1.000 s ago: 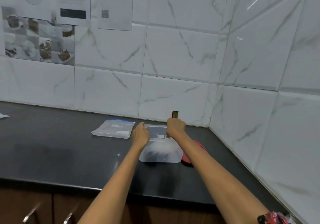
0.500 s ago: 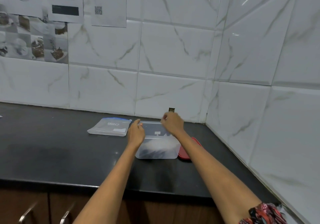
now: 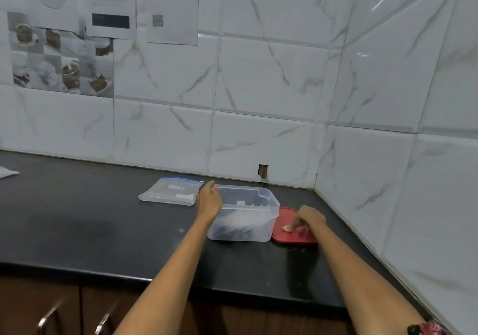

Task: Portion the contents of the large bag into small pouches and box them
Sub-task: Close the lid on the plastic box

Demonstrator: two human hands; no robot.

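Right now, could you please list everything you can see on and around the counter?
Box: 1, clear, counter middle, open, dark contents inside.
Lid: 1, red, flat on counter right of box.
Bag: 1, clear with blue zip, flat left of box.
Counter: 1, black.
Papers: several, white and grey, on tiled wall.
Handles: 2, metal, on brown cabinet below.
Left hand: 1, at box's left rim.
Right hand: 1, fingers on lid.

Bare forearms — red-and-black patterned sleeve [image 3: 424, 328] at right arm.
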